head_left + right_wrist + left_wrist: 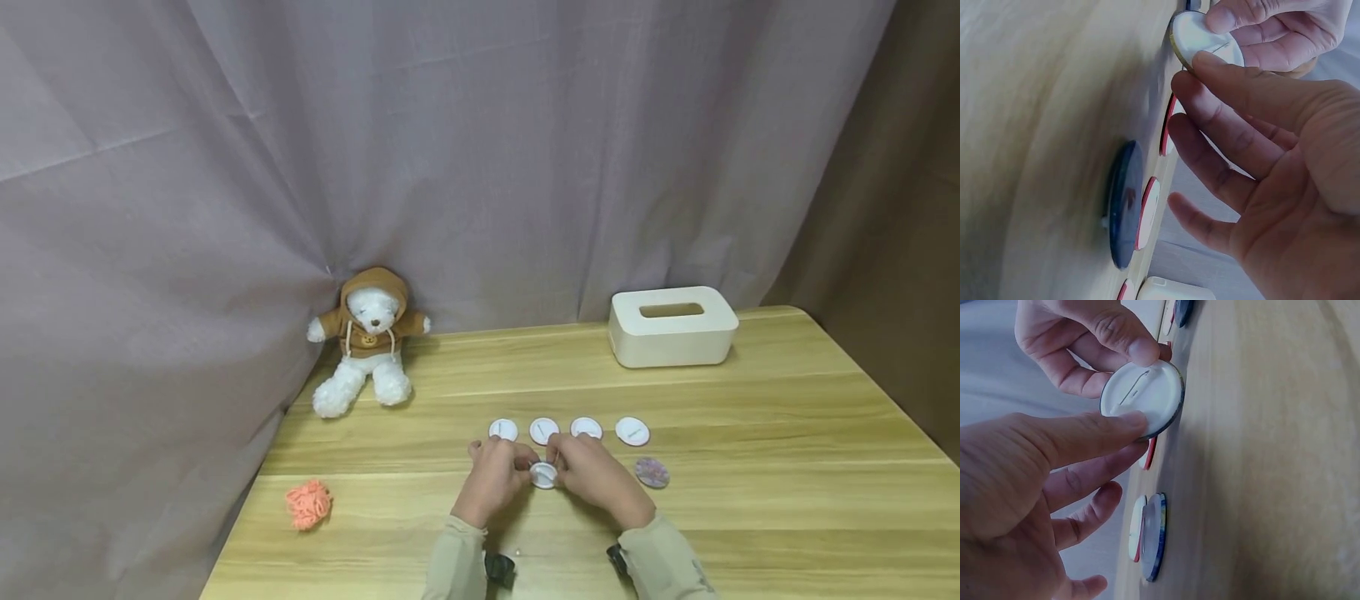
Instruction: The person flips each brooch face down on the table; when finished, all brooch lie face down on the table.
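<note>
A round pin badge [543,475] is held just above the table, its white back and safety pin facing up. My left hand [495,477] pinches one edge between thumb and fingers. At the opposite edge my right hand [596,477] pinches the same badge [1200,37]. In the left wrist view, another badge [1155,537] with a blue rim lies beyond the left fingers. A patterned badge [652,472] lies right of the right hand, seen edge-on as a dark disc in the right wrist view. Behind the hands runs a row of several white-backed badges [632,431].
A white teddy bear [371,342] in a brown hoodie sits at the back left. An off-white tissue box [673,329] stands at the back right. Orange yarn-like fluff [308,504] lies at the left of the wooden table [787,500]. A grey curtain [480,167] hangs behind.
</note>
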A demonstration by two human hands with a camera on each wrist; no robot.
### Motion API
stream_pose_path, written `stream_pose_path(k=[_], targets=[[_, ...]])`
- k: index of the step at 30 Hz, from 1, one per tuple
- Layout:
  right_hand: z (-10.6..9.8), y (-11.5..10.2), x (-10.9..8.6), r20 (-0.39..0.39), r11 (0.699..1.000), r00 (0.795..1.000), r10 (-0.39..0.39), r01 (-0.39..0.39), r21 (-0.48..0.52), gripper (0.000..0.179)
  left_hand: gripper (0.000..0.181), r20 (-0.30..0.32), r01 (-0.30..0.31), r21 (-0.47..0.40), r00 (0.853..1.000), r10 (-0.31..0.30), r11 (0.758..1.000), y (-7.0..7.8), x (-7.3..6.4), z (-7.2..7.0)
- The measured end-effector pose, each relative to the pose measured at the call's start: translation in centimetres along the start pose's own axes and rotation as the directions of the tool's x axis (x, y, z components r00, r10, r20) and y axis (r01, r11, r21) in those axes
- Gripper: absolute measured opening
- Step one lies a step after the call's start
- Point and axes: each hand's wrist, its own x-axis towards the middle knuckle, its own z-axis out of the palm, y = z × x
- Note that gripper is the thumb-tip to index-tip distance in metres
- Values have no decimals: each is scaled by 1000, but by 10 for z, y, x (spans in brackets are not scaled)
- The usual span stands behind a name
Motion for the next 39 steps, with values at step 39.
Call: stream_pose_path(k=[39], targets=[[10,-7,5,32,982,998,54,-48,-185,24,15,56,60,59,996,-64,996,-2,5,11]])
